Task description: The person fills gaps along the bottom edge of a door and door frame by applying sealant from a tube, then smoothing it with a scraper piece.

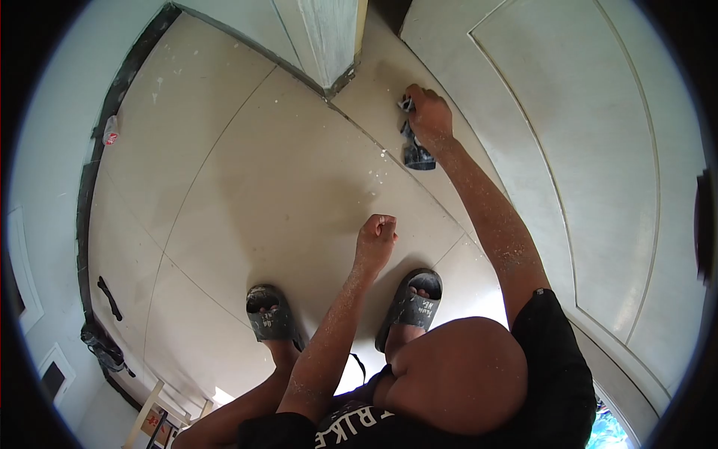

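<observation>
Floor (247, 179) = lg beige tiles w/ thin dark joints, white specks nr ctr; dark strip (88, 217) runs along base of pale L wall (45, 150), w/ white-framed box (56, 378) low down. Top ctr, pale wall corner (318, 37) juts in; R side, big off-white panelled door (598, 120). Btm L, part of light wooden furniture (146, 408); soft light, faint shadows on tiles.

A white door (553, 150) stands just right of the right hand (430, 112), a wall corner (325, 45) to its left. Behind the left hand (378, 236), dark slippers (271, 323) press the tiled floor (224, 187). Well left of it are a red-and-white wrapper (111, 132), a black strip (110, 298) and a dark bundle (105, 349).
</observation>
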The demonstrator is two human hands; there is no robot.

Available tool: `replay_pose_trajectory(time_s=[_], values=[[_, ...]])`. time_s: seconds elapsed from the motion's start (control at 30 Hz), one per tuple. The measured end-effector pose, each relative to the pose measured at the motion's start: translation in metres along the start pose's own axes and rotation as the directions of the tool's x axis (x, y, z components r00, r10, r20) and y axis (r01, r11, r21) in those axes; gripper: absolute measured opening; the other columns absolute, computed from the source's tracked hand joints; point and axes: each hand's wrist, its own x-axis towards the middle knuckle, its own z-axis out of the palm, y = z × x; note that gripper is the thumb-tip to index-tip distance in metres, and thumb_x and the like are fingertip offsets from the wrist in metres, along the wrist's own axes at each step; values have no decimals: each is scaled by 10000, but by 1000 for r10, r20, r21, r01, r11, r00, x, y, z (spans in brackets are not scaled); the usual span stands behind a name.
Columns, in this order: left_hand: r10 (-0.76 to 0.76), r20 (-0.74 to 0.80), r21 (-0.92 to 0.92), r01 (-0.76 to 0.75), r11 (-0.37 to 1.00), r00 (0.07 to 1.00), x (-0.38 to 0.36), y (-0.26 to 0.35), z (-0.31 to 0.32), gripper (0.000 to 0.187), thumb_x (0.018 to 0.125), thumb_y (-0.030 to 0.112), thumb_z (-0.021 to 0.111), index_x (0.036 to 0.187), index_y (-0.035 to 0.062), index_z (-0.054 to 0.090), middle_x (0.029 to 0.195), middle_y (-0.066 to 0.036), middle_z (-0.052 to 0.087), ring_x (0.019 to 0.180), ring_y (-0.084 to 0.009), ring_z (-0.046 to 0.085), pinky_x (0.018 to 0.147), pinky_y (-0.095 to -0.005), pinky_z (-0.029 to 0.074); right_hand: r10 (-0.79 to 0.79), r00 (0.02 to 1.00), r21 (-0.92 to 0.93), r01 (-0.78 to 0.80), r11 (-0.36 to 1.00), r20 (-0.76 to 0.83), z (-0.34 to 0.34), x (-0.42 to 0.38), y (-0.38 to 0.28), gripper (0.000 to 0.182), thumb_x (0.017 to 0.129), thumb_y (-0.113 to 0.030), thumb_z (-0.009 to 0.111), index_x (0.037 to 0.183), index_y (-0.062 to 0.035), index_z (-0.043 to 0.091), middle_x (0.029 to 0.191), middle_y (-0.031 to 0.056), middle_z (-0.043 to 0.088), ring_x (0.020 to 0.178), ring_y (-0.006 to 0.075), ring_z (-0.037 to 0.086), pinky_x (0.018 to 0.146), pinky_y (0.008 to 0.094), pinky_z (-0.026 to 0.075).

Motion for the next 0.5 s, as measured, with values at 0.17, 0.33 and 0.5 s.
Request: replay_pose_trajectory(time_s=[0.17, 0.33, 0.5], values=[[-54, -11, -43, 53, 998, 998, -8, 14, -2, 197, 976, 203, 588, 1044, 24, 637, 734, -22, 603, 633, -78, 540, 596, -242, 455, -175, 980, -58, 181, 982, 92, -7, -22, -4, 246, 759, -6, 620, 978, -108, 573, 860, 111, 647, 854, 308, 639, 742, 416, 498], [-31, -15, -53, 30, 998, 999, -4, 0, -2, 207, 975, 212, 595, 1020, 13, 632, 723, -34, 611, 633, -89, 560, 586, -257, 458, -180, 983, -32, 181, 983, 21, 7, -8, 3, 279, 741, 4, 630, 988, -110, 565, 861, 109, 639, 851, 313, 630, 742, 433, 488], [1, -18, -18, -1, 1000, 1000, -5, 4, 1, 225, 972, 225, 602, 994, 2, 628, 709, -50, 619, 629, -101, 581, 578, -272, 463, -187, 982, -46, 189, 981, 32, -4, -14, -5, 222, 772, -22, 601, 970, -116, 573, 850, 82, 647, 881, 284, 631, 754, 419, 477]])
